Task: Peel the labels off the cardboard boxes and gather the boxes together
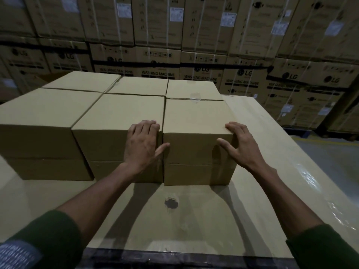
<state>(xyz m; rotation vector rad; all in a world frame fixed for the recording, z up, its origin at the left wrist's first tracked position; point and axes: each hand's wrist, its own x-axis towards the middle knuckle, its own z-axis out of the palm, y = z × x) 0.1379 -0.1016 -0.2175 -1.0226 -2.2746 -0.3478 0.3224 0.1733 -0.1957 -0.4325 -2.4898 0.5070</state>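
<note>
Cardboard boxes sit packed in two rows on the counter, no labels showing on the visible faces. The left hand lies flat, fingers spread, on the middle box's near corner; the right hand cups the right box, grip spread. They look stiff, probably light; best pushed at corners.
</note>
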